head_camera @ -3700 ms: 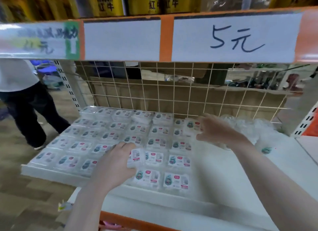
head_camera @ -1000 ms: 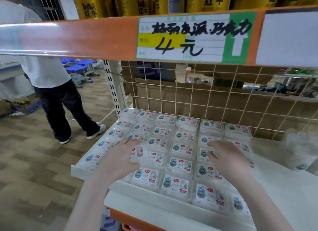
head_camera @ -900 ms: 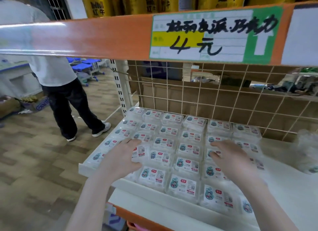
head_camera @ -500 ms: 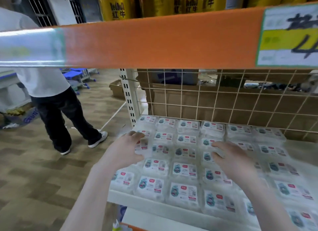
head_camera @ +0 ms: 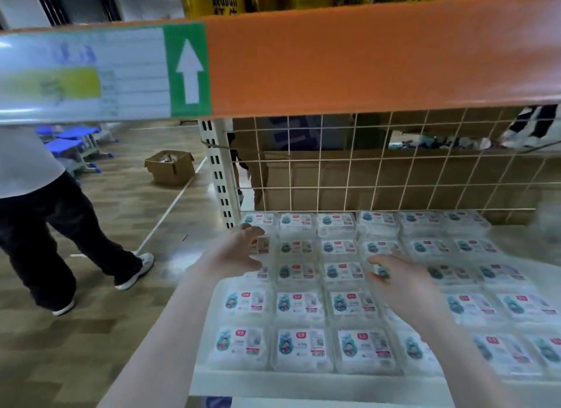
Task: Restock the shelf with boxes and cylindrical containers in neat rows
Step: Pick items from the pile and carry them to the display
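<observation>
Both hands lay spread on the boxes (head_camera: pixel 299 350) — left hand (head_camera: pixel 235 252), right hand (head_camera: pixel 403 283) — squaring rows; next, nudge stragglers flush.

Left hand (head_camera: pixel 239 249) and right hand (head_camera: pixel 403 281) extended forward, fingers relaxed.

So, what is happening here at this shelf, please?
A person is tidying small clear packs laid flat in rows on a white shelf. The left hand rests on packs at the shelf's left edge, fingers bent over one; whether it grips is unclear. The right hand lies spread on packs near the middle. The rows look neat and nearly fill the visible shelf. Another person walks past on the left.
</observation>
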The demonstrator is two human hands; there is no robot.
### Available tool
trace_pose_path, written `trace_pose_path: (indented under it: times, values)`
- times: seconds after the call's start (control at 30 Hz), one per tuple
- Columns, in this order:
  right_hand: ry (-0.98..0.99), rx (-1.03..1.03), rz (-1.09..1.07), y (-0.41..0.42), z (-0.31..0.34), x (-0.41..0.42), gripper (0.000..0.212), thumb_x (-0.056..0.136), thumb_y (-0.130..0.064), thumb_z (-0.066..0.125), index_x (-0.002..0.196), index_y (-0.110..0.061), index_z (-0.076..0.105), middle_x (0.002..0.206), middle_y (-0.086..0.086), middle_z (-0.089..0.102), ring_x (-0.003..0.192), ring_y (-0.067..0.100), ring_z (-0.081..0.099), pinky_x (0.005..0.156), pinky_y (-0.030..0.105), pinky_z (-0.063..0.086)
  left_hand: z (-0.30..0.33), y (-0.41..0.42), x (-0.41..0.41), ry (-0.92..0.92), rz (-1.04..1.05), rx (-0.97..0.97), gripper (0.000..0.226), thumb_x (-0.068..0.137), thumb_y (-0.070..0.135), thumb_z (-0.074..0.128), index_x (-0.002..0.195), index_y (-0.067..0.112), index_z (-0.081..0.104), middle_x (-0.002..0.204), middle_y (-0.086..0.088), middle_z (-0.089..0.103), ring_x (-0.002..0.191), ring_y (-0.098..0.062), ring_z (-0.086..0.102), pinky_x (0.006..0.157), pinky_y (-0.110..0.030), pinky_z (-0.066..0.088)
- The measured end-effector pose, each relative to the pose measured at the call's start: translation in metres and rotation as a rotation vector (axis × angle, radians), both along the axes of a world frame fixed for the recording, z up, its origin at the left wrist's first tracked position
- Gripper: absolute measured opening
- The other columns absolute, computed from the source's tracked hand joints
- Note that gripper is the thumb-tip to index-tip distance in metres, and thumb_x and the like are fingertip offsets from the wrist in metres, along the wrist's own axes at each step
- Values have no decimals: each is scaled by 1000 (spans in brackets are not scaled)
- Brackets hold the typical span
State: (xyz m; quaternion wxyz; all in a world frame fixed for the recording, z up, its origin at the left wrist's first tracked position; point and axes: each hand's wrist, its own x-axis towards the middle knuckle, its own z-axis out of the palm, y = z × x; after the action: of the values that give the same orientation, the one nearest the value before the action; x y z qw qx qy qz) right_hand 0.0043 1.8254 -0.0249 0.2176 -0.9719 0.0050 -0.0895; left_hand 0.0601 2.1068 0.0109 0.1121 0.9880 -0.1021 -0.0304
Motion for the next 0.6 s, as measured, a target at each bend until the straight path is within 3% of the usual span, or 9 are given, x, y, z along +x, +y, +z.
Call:
trace_pose_path:
  times: [0.2, 0.37, 0.6]
  values:
    - [-10, -11, -16, 3, -2, -6, 32, 89, -29, 60, 119, -20, 63, 114, -2, 66, 99, 16, 62, 80, 24, 46, -5, 6, 17, -53, -52, 43, 65, 78, 23, 71, 137, 22, 43, 130, 4, 49, 107, -13, 54, 75, -18, 47]
    - [-5, 1, -47, 4, -2, -5, 29, 89, -26, 59, 117, -21, 64, 107, -3, 66, 94, 16, 62, 75, 24, 46, -8, 12, 29, -72, -56, 57, 69, 78, 26, 69, 140, 22, 40, 136, 1, 46, 117, -17, 50, 88, -27, 50]
    - [21, 4, -64, 4, 0, 1, 31, 90, -28, 57, 120, -23, 62, 111, -4, 66, 99, 14, 61, 76, 24, 47, -15, 12, 32, -83, -70, 51, 69, 80, 24, 67, 142, 22, 38, 137, 2, 42, 119, -16, 47, 89, -26, 50]
